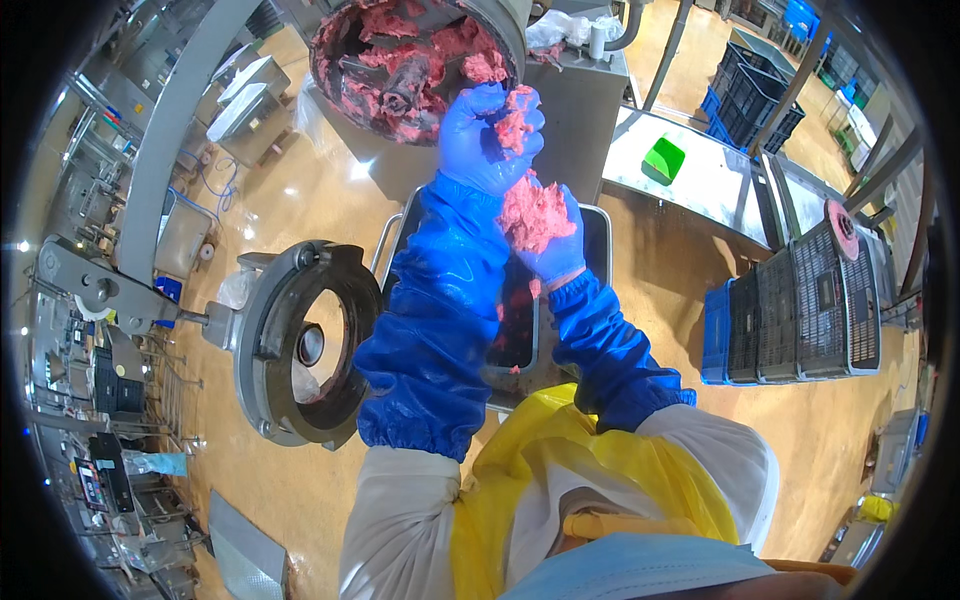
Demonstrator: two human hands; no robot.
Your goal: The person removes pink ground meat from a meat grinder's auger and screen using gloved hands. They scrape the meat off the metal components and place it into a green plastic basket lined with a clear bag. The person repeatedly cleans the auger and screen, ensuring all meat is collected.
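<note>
Above the bin, my left hand point(472, 146), in a blue glove, curls around a clump of pink ground meat point(515, 124). My right hand point(564, 244), also gloved, cups a larger lump of ground meat point(536, 210) just below and to the right. Close beyond my left hand is the round open mouth of a metal meat-processing machine point(517, 45). Pink meat clings to its inner wall and around a central shaft point(405, 86). Beneath my forearms stands a metal-rimmed bin point(606, 232), partly hidden, with small meat scraps inside.
A heavy metal ring point(251, 360) hangs on a swing arm point(112, 289) at left. To the right stand stacked black crates point(787, 322) and a steel table point(697, 202) bearing a green container point(664, 160). A metal plate point(244, 551) is at lower left.
</note>
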